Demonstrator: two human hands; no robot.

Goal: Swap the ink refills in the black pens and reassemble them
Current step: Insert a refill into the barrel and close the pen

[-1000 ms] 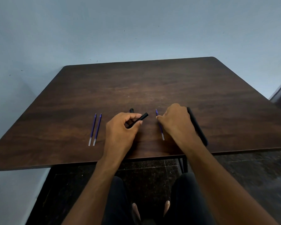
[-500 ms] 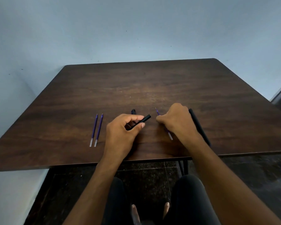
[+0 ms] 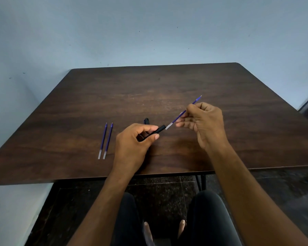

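My left hand point(image 3: 133, 146) grips a black pen barrel point(image 3: 158, 130), its open end pointing up and right. My right hand point(image 3: 204, 123) pinches a blue ink refill point(image 3: 180, 115) above the table, tip pointing away to the upper right; the refill's pale rear end sits right at the barrel's mouth. Two more blue refills point(image 3: 106, 140) lie side by side on the dark wooden table point(image 3: 167, 89) to the left of my left hand. A small black pen part point(image 3: 146, 120) lies just beyond my left hand, partly hidden by it.
The table's front edge point(image 3: 256, 168) runs just below my wrists. A pale blue wall stands behind and to the left. My legs and bare feet show under the table on a dark speckled floor.
My right hand has picked the refill up off the table and swung it up so that its rear end meets the barrel in my left hand. The black pen by my right wrist is hidden now.
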